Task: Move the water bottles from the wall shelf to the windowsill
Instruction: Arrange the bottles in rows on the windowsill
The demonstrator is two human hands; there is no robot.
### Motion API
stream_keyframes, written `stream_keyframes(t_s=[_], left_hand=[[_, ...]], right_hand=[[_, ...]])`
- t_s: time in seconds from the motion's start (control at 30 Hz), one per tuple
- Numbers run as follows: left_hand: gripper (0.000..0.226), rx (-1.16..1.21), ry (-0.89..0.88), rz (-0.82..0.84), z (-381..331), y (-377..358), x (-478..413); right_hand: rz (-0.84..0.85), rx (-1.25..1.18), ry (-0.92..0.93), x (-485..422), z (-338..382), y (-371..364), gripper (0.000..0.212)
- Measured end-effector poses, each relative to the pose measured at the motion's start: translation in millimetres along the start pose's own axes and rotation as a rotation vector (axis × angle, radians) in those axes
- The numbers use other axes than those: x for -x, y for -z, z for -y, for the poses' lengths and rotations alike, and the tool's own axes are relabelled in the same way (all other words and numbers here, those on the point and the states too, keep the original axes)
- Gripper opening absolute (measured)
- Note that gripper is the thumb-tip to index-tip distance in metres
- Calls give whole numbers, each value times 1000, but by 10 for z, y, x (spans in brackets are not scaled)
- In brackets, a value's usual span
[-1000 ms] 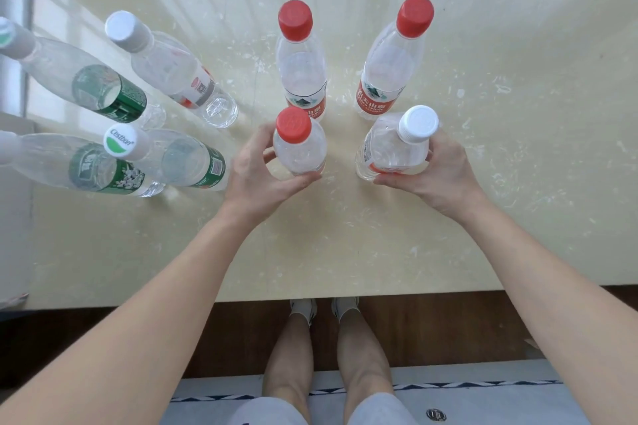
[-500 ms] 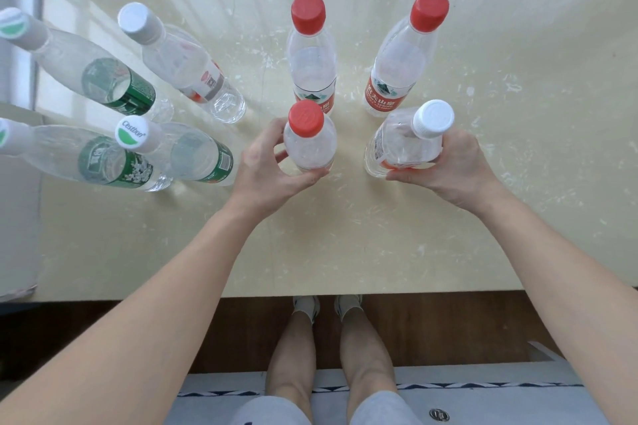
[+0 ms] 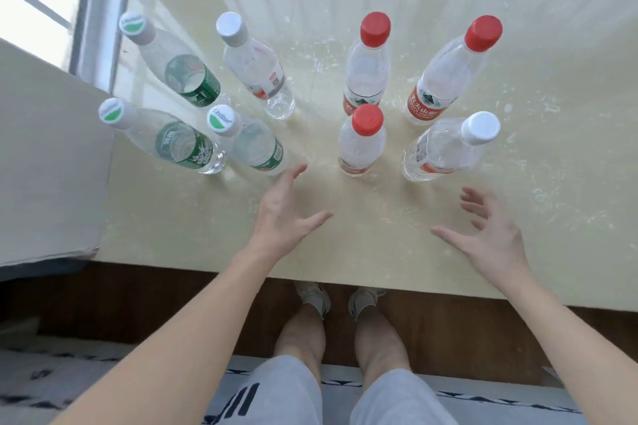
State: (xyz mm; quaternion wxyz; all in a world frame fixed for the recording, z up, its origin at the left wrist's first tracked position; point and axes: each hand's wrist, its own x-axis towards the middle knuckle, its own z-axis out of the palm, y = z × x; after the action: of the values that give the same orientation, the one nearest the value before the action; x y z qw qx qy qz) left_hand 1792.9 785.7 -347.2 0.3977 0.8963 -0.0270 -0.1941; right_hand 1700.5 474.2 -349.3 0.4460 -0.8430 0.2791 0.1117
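Observation:
Several water bottles stand upright on the pale yellow windowsill [image 3: 362, 252]. Nearest me are a small red-capped bottle [image 3: 361, 143] and a white-capped bottle with a red label [image 3: 445, 148]. Behind them stand two taller red-capped bottles [image 3: 367, 69] [image 3: 445, 76]. To the left are three green-labelled bottles [image 3: 255, 145] [image 3: 172, 140] [image 3: 183, 72] and another white-capped one [image 3: 257, 69]. My left hand [image 3: 286, 214] hovers open just below the small red-capped bottle, holding nothing. My right hand [image 3: 490, 235] is open below the white-capped bottle, fingers spread, apart from it.
A grey window frame post [image 3: 103, 10] rises at the back left. A pale wall block [image 3: 48, 166] borders the sill's left side. The sill's front edge [image 3: 379, 283] runs above a dark wooden panel, with my legs and a patterned rug below.
Both hands have let go of the two front bottles and drawn back toward me, fingers now spread. The bottles stay standing on the sill. The view has shifted right.

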Motion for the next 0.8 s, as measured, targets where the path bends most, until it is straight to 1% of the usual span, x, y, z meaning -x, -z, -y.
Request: stream_keyframes(t_s=[0.07, 0.13, 0.23, 0.37, 0.47, 0.53, 0.6, 0.7, 0.8], left_hand=[[78, -61, 26, -26, 164, 171, 259], [72, -111, 57, -41, 326, 398, 457], [69, -174, 43, -74, 596, 796, 589], [68, -246, 26, -133, 922, 1383, 524], [70, -223, 6, -200, 1065, 1763, 382], [75, -151, -27, -231, 1122, 1932, 235], [82, -60, -72, -222, 1137, 2037, 72], [92, 24, -138, -166, 1038, 2071, -142], [91, 95, -193, -172, 933, 2070, -286]], right_hand=[[27, 68, 12, 306, -46, -123, 74], [64, 119, 79, 512, 69, -316, 68], [114, 146, 224, 611, 480, -742, 65], [80, 87, 374, 522, 1216, -1339, 64], [45, 52, 416, 373, 1677, -1640, 72], [27, 48, 425, 255, 1879, -1769, 82], [-1, 52, 424, 147, 2023, -1865, 90], [-48, 35, 416, 47, 2136, -1913, 100], [-47, -15, 420, 13, 2227, -1933, 99]])
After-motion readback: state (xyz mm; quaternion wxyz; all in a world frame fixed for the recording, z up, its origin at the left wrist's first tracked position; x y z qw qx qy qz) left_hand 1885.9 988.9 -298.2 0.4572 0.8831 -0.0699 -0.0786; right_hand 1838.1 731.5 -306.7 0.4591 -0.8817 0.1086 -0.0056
